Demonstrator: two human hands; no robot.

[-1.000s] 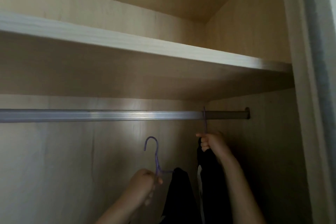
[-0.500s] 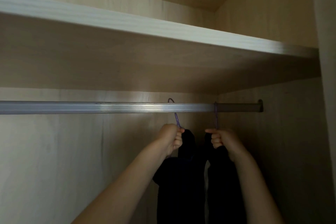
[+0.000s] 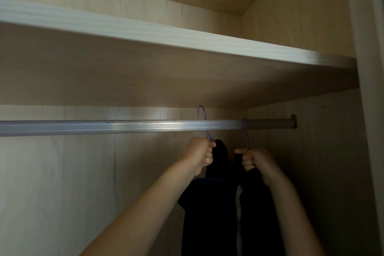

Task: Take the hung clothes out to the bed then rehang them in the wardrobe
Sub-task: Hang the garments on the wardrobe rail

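My right grip [image 3: 254, 159] is curled tight round the neck of the right hanger [image 3: 245, 133], just under its hook, which already sits over the rail [image 3: 124, 128] close to the end bracket. I hold it there, I think, to keep the right dark garment [image 3: 256, 203] from swinging or sliding while I work beside it. My left grip [image 3: 200, 157] is likewise closed round the neck of the left hanger [image 3: 202, 111], and the left dark garment [image 3: 207, 203] hangs straight down below my fist, just beside the other. That purple hook stands up above the rail instead of resting on it, so I judge it lifted over the bar but not yet seated. Holding right under the hook lets me steer it. Both garments are inside the wardrobe, at the right-hand end of the rail, beneath the shelf [image 3: 145, 33]. A second ago my left grip was lower and further left, its hook free in the air well under the rail. Half a second ago it had reached the rail, and now its top pokes higher above it. The right grip has hardly shifted.
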